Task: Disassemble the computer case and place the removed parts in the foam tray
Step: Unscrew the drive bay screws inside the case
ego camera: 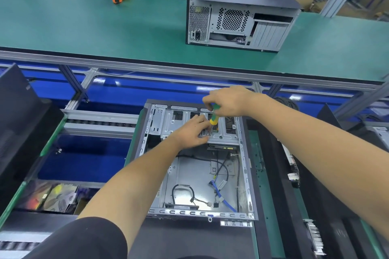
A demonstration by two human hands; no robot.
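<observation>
A: While the case (197, 160) lies open on its side on the surface, where's the screwdriver (214, 116) held rel. to the bracket?

B: It's held above the drive bracket (223, 132) at the far end of the case, tip down. Its long axis is tilted: green-yellow handle up and away, shaft angled down toward the near-left. The tip is hidden behind the left hand (190, 132), so whether it's seated in a screw can't be told.

A: Which hand's nearer the work?

B: The left hand, judged by position. It's laid on the bracket, fingers curled and bunched at the shaft's lower end, prob. steadying the tip or screw. The right hand (226, 102) is higher up, closed round the top of the handle, fingers pinched on it as for twisting.

A: And the coming move?

B: Likely turning about that tilted axis, so the shaft would need to be kept in line w/ the screw. If it slips, the screw head could be stripped or the screw dropped among the cables (221, 176) on the case floor.

A: Tray?

B: No foam tray can be made out for certain; dark trays w/ parts are seen at the right edge, material unclear. A 2nd, closed case (237, 12) is stood on the green belt (84, 27) beyond, well apart.
</observation>
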